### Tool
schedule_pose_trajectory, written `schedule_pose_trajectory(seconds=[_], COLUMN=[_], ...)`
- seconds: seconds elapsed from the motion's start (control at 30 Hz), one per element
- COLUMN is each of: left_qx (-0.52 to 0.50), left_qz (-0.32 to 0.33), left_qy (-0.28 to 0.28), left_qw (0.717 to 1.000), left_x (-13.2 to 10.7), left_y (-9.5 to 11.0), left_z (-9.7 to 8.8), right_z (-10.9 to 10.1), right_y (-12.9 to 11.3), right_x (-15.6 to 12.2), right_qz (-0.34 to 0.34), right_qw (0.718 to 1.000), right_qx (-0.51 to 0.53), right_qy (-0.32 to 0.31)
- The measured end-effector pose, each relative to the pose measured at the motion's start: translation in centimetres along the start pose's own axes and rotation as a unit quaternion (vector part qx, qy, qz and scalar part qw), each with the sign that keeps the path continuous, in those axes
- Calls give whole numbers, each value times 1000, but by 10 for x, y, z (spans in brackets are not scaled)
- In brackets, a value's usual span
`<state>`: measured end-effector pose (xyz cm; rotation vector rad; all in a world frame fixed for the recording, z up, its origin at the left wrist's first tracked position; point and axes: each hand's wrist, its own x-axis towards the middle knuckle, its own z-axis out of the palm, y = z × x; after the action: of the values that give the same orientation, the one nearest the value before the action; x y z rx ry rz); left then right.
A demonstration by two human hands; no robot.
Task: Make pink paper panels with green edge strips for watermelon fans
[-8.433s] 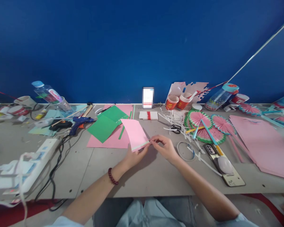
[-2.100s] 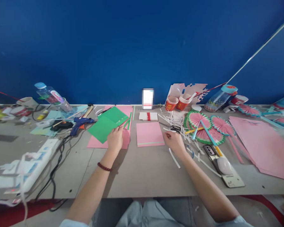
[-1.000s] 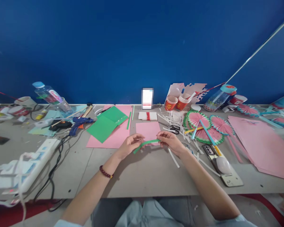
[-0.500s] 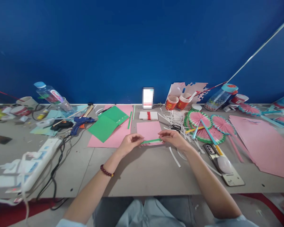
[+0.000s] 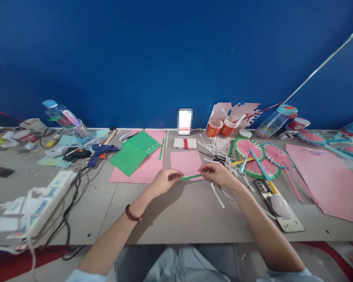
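A narrow green paper strip (image 5: 191,177) stretches between my two hands, over the near edge of a pink paper sheet (image 5: 186,161). My left hand (image 5: 166,181) pinches its left end, thumb and fingers together. The right end is pinched by my right hand (image 5: 217,173). Fingertips hide both ends of the strip. Whether the strip touches the pink sheet, I cannot tell. Left of my hands, green paper sheets (image 5: 131,156) lie on a larger pink sheet (image 5: 120,177). Scissors (image 5: 219,158) rest just beyond my right hand.
White paper strips (image 5: 217,195) and pink-green paper fans (image 5: 250,150) lie to the right, near a phone (image 5: 291,224). Red paper cups (image 5: 214,128) stand at the back. On the left are a blue glue gun (image 5: 98,153), a power strip (image 5: 54,197) with cables, and a plastic bottle (image 5: 66,117).
My left hand has shifted slightly right and nearer to me, and the visible length of green strip between the hands is shorter. My right hand has barely moved.
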<state>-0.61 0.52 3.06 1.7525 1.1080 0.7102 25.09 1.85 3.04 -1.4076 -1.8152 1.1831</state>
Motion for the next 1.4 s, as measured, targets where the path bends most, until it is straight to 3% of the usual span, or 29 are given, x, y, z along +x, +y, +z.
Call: schedule_pose_trajectory(seconds=[0.17, 0.43, 0.63, 0.83, 0.93, 1.0, 1.13, 1.27, 1.4], left_qx=[54, 79, 93, 74, 108, 119, 133, 160, 160], left_qz=[-1, -45, -39, -36, -34, -21, 15, 3, -11], left_qy=[14, -80, -92, -96, -71, -64, -73, -84, -102], left_qw=[998, 993, 991, 992, 991, 991, 988, 984, 982], left_x=[0, 36, 54, 55, 58, 60, 63, 63, 65], left_y=[20, 43, 44, 32, 25, 21, 17, 17, 15], left_z=[1, 12, 32, 38, 40, 42, 44, 39, 30], right_z=[-4, -17, -22, -16, -13, -12, -10, -4, 3], right_y=[-10, -14, 9, 18, 20, 23, 32, 38, 34], right_x=[-3, 2, 4, 3, 4, 5, 7, 6, 2], right_qz=[11, 36, 60, 52, 8, -62, -198, -228, -232], right_qw=[999, 992, 990, 992, 999, 996, 958, 927, 919], right_qx=[31, 90, 112, 95, 26, -62, -207, -297, -320], right_qy=[-16, -77, -66, -63, -25, 14, 1, -10, -6])
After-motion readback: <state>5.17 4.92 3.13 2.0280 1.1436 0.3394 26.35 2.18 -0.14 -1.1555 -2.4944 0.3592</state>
